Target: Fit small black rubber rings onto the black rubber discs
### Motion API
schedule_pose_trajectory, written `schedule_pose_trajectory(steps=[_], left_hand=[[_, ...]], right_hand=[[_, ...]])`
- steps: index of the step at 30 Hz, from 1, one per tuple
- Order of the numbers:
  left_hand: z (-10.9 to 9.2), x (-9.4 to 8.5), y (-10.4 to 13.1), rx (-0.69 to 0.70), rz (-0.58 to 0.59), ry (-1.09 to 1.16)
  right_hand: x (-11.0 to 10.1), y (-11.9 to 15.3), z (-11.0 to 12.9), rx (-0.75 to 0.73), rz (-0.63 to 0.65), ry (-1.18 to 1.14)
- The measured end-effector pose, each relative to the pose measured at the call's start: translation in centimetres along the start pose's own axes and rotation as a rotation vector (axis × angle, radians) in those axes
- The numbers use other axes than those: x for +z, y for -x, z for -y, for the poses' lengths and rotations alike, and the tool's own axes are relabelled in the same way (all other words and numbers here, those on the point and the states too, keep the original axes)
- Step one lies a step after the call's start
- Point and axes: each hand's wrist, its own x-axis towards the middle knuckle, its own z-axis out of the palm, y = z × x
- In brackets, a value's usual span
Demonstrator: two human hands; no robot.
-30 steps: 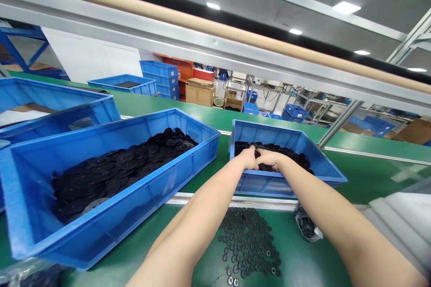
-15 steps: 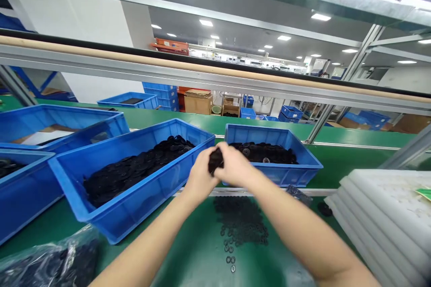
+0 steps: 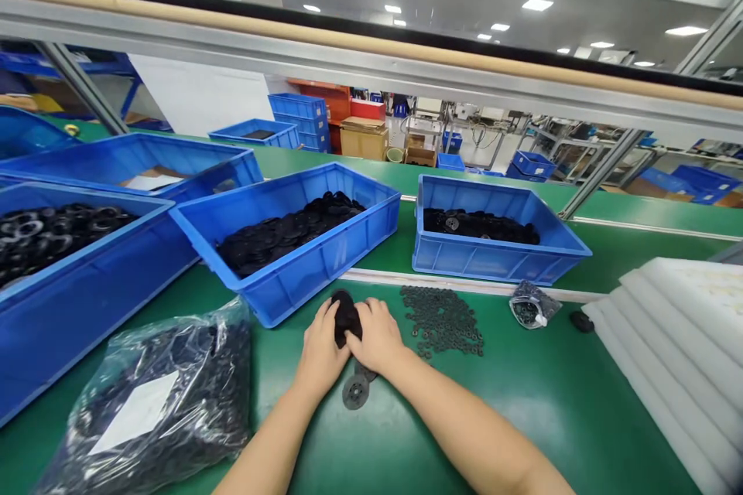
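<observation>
Between them, my left hand (image 3: 323,348) and my right hand (image 3: 378,332) clasp a bunch of round black discs (image 3: 347,319) low over the green tabletop. The fingers of both hands curl around the bunch from either side. Just below, a loose black disc (image 3: 356,392) with a hub at its centre lies flat on the table, partly over another one. To the right of my right hand spreads a patch of many small black rings (image 3: 444,317). Behind my hands stands a long blue bin (image 3: 302,259) holding a heap of black discs.
Another blue bin (image 3: 493,255) with black parts stands at the back right. At left are a blue bin of rings (image 3: 87,271) and a clear bag (image 3: 162,394) of black parts. A small bag (image 3: 531,305) lies near stacked white foam sheets (image 3: 685,325). A metal rail (image 3: 371,62) crosses above.
My hands have come down and nearer with the bunch of discs, from beside the bins to the tabletop. Loose discs now lie below them. The camera view has tilted downward.
</observation>
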Motion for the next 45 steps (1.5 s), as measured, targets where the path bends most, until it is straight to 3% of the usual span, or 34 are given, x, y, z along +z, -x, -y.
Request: schedule_pose_trajectory(steps=[9, 14, 17, 20, 23, 25, 27, 32, 39, 45], left_hand=[[1.1, 0.5, 0.3, -0.012, -0.051, 0.072], [1.3, 0.2, 0.4, -0.086, -0.046, 0.068], [1.4, -0.3, 0.6, -0.134, -0.002, 0.056], [0.6, -1.3, 0.6, -0.142, 0.01, 0.004], [-1.3, -3.1, 1.2, -0.12, -0.038, -0.091], [-2.8, -4.4, 2.4, -0.094, -0.039, -0.117], [-4.2, -5.3, 4.0, -0.048, 0.06, -0.098], [-5.5, -5.4, 6.8, 0.049, 0.482, -0.085], [-4.5, -5.5, 5.9, 0.091, 0.562, -0.114], [-4.2, -6.2, 5.9, -0.083, 0.655, -0.025]], right_hand=[[-1.7, 2.4, -2.3, -0.043, 0.038, -0.067], [-3.4, 6.1, -5.3, -0.078, -0.121, -0.068], [-5.7, 9.1, -9.1, 0.04, -0.257, -0.035], [-8.8, 12.0, -13.9, 0.3, -0.338, -0.041], [-11.4, 14.2, -17.8, 0.471, -0.209, -0.064], [-12.2, 14.9, -19.1, 0.518, -0.101, -0.074], [-12.3, 15.0, -19.3, 0.509, -0.041, -0.082], [-11.6, 14.2, -18.1, 0.445, -0.029, -0.101], [-11.8, 14.3, -17.1, 0.47, -0.026, -0.098], [-11.5, 14.5, -16.8, 0.52, -0.051, -0.065]])
